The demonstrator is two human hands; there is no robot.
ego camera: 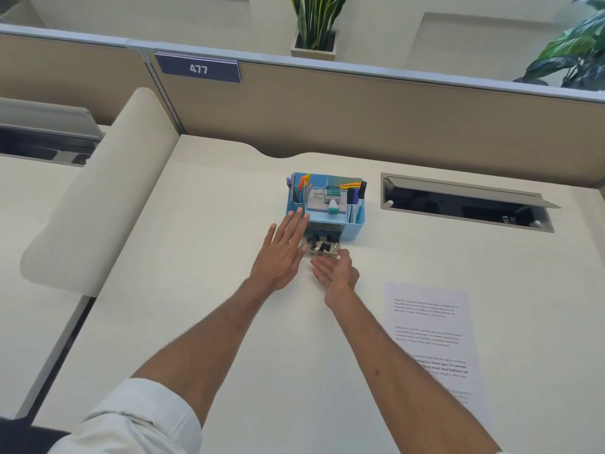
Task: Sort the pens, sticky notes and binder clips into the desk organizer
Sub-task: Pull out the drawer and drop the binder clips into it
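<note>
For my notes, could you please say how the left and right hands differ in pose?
The left hand is palm down, fingers straight, reaching the blue organizer; the right hand is turned palm inward at the front of the clear drawer. The left hand extends farther than the right hand. Both hold nothing.

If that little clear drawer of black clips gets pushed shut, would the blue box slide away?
Possibly: the organizer looks like light plastic on a smooth desk. The left hand, flat by its front corner, likely steadies it. Loose binder clips in the clear drawer may shift.
</note>
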